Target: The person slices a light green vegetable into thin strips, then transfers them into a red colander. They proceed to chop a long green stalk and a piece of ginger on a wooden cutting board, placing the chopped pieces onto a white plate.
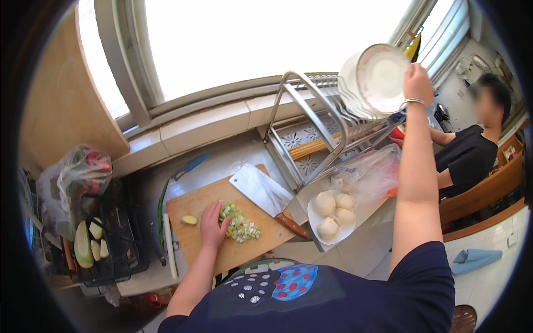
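Note:
My right hand (418,85), raised at the upper right, grips the rim of a white plate (384,78) with a patterned edge. More plates (349,85) stand behind it in the slots of a metal dish rack (342,137). My left hand (213,224) rests on the wooden cutting board (200,245), against a pile of chopped scallion (240,224). Left of that hand lies a piece of ginger (189,219). A cleaver (264,191) with a wooden handle lies across the board's right side, its handle past the board's edge.
Several steamed buns (333,212) fill a white plate by the counter edge, near a plastic bag (370,166). A blue-handled peeler (189,167), a green scallion stalk (161,208) and a black vegetable basket (120,237) are at left. Another person (466,154) stands at right.

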Demonstrator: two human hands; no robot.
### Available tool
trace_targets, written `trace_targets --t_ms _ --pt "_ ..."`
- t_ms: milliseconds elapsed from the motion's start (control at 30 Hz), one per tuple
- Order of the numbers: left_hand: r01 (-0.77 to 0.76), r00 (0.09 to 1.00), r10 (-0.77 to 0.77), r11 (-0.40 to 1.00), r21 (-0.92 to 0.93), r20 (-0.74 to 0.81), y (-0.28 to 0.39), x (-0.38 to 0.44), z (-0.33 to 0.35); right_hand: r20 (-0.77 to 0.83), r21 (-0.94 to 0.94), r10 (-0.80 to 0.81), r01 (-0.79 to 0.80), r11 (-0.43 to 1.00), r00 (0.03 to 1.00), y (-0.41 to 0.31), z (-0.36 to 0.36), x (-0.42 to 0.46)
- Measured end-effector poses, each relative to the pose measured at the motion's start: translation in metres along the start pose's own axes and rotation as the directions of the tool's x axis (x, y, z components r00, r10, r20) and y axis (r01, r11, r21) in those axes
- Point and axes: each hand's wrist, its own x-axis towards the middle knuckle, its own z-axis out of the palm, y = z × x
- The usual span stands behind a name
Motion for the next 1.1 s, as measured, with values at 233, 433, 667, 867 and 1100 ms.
trace_targets --t_ms 233,433,667,867,1100 --pt "0.022 1.000 -0.022 1.000 -0.009 0.020 0.002 0.000 -0.002 -0.231 0.429 -0.102 0.196 0.882 0.967 0.074 -0.088 0.005" --pt "0.036 0.992 -0.044 0.997 -0.069 -0.121 -0.003 -0.001 -0.007 0.318 0.911 -0.172 -0.251 0.326 0.932 -0.029 -0.129 -0.145" --pt "0.330 0.940 -0.325 0.793 -0.512 0.103 0.035 0.001 -0.053 0.723 0.691 -0.338 -0.646 0.325 0.603 -0.097 -0.066 -0.314" --pt "0.708 0.680 -0.459 0.212 -0.673 0.571 0.083 -0.017 -0.084 0.804 0.541 -0.435 -0.804 0.249 0.406 -0.124 -0.054 -0.387" --pt "0.639 0.662 -0.566 0.083 -0.765 0.492 0.053 -0.016 -0.094 0.792 0.598 -0.515 -0.592 0.541 0.329 -0.113 -0.062 -0.382"
